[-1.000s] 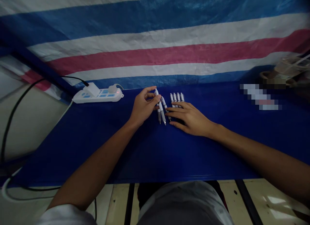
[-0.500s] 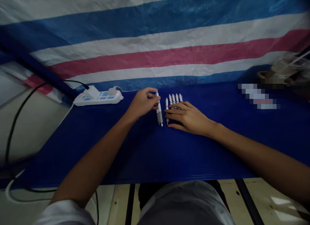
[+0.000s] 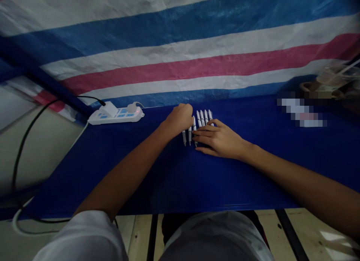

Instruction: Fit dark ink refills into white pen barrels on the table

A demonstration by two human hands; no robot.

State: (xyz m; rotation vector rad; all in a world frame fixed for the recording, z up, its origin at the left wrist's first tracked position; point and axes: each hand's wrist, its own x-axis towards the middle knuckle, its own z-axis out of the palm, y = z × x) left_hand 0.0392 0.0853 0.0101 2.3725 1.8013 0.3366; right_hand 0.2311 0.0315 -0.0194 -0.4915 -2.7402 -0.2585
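Several white click pens with grey grips lie side by side on a dark blue table [image 3: 168, 178]. My left hand [image 3: 181, 116] is curled over the tops of the leftmost pens, closed on one white pen [image 3: 189, 135] whose grey grip and tip stick out below it. Another pen [image 3: 184, 138] lies just left of that one, its upper part hidden by the hand. My right hand [image 3: 218, 139] lies flat with fingers stretched over the lower parts of the row of pens [image 3: 201, 116]. Its fingertips touch the nearer pen [image 3: 194, 122].
A white power strip [image 3: 118, 114] with plugged-in adapters sits at the back left, its cables running off the left side. A plastic cup [image 3: 333, 79] and a blurred-out item [image 3: 299, 111] stand at the back right. A striped tarp [image 3: 180, 66] hangs behind the table.
My left hand has moved right with the pen, which now lies apart from the one on its left, and it has turned knuckles up. My right hand has stayed nearly in place.
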